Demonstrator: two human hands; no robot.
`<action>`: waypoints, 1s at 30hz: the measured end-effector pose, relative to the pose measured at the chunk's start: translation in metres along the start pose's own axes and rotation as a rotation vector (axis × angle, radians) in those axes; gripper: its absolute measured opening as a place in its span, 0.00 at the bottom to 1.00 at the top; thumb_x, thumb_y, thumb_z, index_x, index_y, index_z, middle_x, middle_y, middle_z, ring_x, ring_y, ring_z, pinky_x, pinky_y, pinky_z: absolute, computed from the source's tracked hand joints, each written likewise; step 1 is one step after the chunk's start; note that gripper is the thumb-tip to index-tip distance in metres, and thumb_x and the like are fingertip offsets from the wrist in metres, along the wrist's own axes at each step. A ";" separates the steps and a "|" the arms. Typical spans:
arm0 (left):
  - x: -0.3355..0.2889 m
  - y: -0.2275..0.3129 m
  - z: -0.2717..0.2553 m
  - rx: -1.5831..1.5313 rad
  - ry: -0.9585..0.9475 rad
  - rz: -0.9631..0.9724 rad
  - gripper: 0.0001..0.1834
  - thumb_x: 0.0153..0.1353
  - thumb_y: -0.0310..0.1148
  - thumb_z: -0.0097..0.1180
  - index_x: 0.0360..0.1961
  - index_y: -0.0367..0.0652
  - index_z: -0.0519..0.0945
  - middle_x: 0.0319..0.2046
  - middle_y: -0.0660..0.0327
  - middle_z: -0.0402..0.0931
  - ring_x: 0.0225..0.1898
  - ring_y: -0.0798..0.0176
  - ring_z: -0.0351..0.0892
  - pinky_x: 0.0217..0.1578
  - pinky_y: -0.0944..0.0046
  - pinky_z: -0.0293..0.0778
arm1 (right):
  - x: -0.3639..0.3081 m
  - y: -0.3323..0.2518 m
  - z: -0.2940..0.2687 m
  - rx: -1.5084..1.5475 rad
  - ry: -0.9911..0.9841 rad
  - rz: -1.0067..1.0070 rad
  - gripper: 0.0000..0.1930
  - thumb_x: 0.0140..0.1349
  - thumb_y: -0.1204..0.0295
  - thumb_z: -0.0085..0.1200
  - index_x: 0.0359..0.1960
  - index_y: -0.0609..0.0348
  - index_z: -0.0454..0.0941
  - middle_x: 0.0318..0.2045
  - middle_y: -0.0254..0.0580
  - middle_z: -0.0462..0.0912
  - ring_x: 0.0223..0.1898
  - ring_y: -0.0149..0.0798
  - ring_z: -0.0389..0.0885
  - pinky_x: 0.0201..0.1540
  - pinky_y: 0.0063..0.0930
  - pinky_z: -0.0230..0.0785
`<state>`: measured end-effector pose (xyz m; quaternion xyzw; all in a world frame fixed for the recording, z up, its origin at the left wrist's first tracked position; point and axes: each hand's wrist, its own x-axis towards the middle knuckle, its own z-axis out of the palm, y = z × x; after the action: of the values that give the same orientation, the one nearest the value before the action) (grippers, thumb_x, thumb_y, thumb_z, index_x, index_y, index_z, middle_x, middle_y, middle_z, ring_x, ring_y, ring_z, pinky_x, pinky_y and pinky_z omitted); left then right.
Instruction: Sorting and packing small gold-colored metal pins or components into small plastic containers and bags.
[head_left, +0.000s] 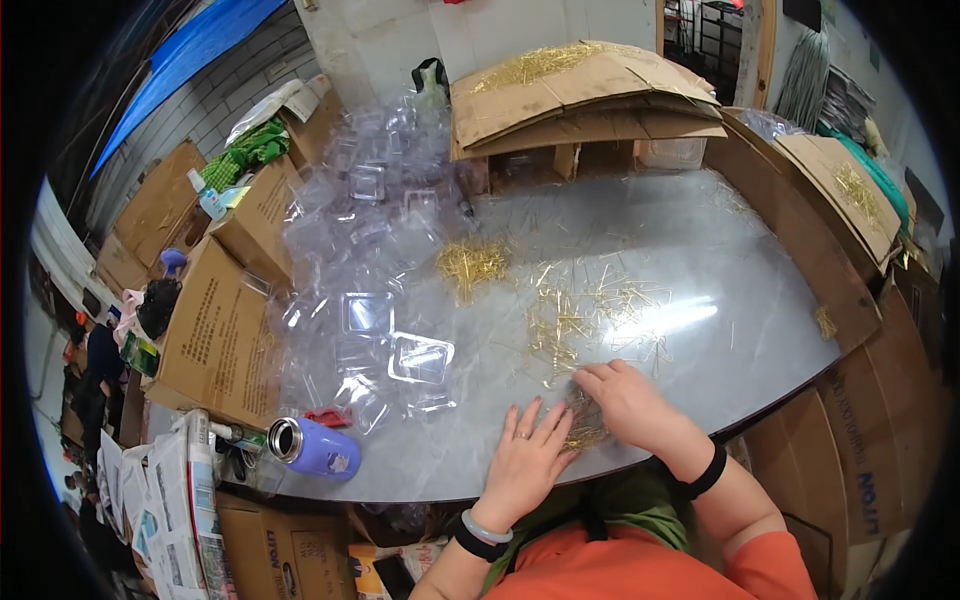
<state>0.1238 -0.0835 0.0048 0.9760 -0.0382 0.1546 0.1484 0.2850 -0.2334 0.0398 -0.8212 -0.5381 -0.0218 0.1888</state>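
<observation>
Head view, looking down: both hands work close together at the near edge of the grey table (700, 260), leaving little room between wrists and rim. The left hand (525, 455) lies flat with fingers spread, palm down on the tabletop, gripping nothing, its fingertips touching a small bundle of thin golden pins (585, 428). The right hand (630, 400) is curled loosely over the same bundle, fingers bent and pressing on it; whether any pins are pinched inside I cannot tell. Just beyond the hands more golden pins lie scattered (590, 310), and a denser heap (470, 265) sits farther in toward the middle. To the left, clear plastic blister trays (420, 358) are strewn over the table, the ones nearest looking empty. A purple bottle (315, 447) lies on its side near the left front edge, mouth open. The far right half of the table is mostly bare and shiny. Cardboard boxes (215, 335) crowd the left side, and flattened cardboard (585, 90) at the back carries another spread of pins.
</observation>
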 end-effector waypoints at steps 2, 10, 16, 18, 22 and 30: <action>0.001 0.002 0.000 0.006 0.007 -0.006 0.30 0.68 0.44 0.59 0.67 0.40 0.73 0.67 0.53 0.70 0.70 0.41 0.63 0.71 0.36 0.55 | 0.000 -0.001 -0.007 -0.042 -0.077 0.031 0.18 0.56 0.78 0.55 0.51 0.59 0.79 0.46 0.48 0.81 0.49 0.53 0.79 0.53 0.44 0.75; -0.001 0.002 0.001 -0.033 0.016 -0.031 0.29 0.68 0.42 0.60 0.66 0.38 0.74 0.67 0.53 0.70 0.71 0.42 0.64 0.71 0.36 0.56 | -0.006 0.006 0.008 0.032 -0.001 0.114 0.16 0.61 0.73 0.57 0.52 0.54 0.80 0.54 0.46 0.79 0.54 0.54 0.77 0.53 0.46 0.73; -0.003 0.000 0.000 -0.029 0.005 0.020 0.27 0.68 0.40 0.60 0.66 0.43 0.75 0.67 0.53 0.71 0.71 0.41 0.63 0.71 0.36 0.57 | -0.026 0.005 0.011 0.015 0.088 0.069 0.19 0.67 0.61 0.57 0.57 0.53 0.79 0.65 0.46 0.74 0.64 0.56 0.70 0.66 0.54 0.60; -0.005 0.000 -0.001 -0.016 -0.008 0.044 0.27 0.69 0.39 0.59 0.67 0.45 0.74 0.67 0.53 0.70 0.71 0.41 0.62 0.71 0.36 0.56 | -0.036 -0.003 0.008 0.036 0.102 0.053 0.22 0.67 0.57 0.58 0.58 0.53 0.78 0.65 0.47 0.74 0.67 0.57 0.68 0.68 0.56 0.56; -0.005 0.005 -0.004 -0.075 0.000 -0.006 0.32 0.69 0.40 0.58 0.71 0.39 0.68 0.68 0.48 0.67 0.72 0.40 0.61 0.72 0.38 0.55 | -0.050 -0.017 0.005 0.021 0.099 -0.034 0.27 0.66 0.53 0.60 0.62 0.54 0.76 0.66 0.47 0.72 0.67 0.56 0.67 0.69 0.54 0.56; -0.006 0.001 0.004 -0.009 -0.016 -0.001 0.39 0.68 0.46 0.60 0.71 0.31 0.64 0.67 0.45 0.67 0.73 0.40 0.60 0.73 0.38 0.54 | -0.043 -0.014 0.022 0.189 0.133 -0.071 0.26 0.58 0.68 0.68 0.59 0.54 0.77 0.56 0.46 0.77 0.58 0.55 0.73 0.63 0.45 0.66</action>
<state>0.1194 -0.0858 0.0001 0.9766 -0.0398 0.1464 0.1525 0.2509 -0.2589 0.0131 -0.7768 -0.5529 -0.0324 0.2997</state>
